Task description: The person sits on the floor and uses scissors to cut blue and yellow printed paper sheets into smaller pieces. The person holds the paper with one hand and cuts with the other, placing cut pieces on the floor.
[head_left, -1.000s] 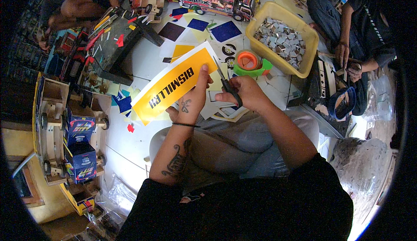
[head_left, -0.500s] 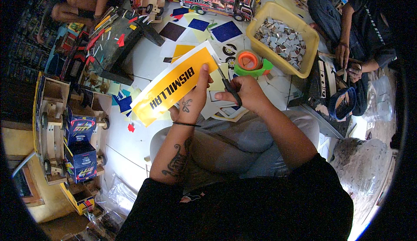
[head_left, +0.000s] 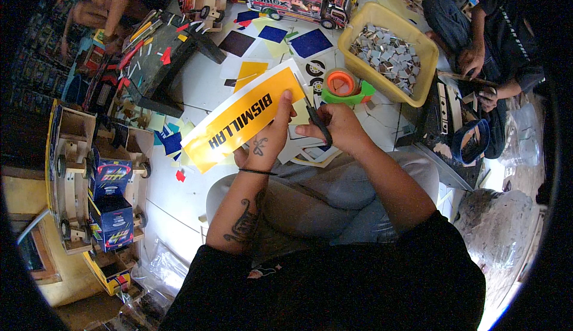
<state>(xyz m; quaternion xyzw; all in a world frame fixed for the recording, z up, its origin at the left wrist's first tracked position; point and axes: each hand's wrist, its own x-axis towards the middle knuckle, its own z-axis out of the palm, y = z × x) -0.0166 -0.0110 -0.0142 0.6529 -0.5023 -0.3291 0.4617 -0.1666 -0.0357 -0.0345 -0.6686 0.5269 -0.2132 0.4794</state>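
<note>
My left hand (head_left: 276, 129) is closed on a long yellow sticker strip (head_left: 239, 116) with black lettering and a white border, its thumb lying on the front near the right end. The strip slants up to the right above my lap. In my right hand (head_left: 343, 127) is a pair of dark-handled scissors (head_left: 318, 122), fingers around the handles. The blades point up and to the left at the strip's right end. Whether they are parted there is hard to see.
Beyond the strip stand an orange tape roll in a green dispenser (head_left: 362, 92) and a yellow tub (head_left: 431, 56) of small pieces. Wooden toy trucks (head_left: 74, 170) stand at the left, with another printed toy truck (head_left: 292, 0) at the back. Coloured sheets (head_left: 311, 42) litter the floor. Two people sit nearby.
My left hand and the strip have shifted slightly to the right, toward the scissors. My right hand stays almost in place. The hands of the two other people have moved a little.
</note>
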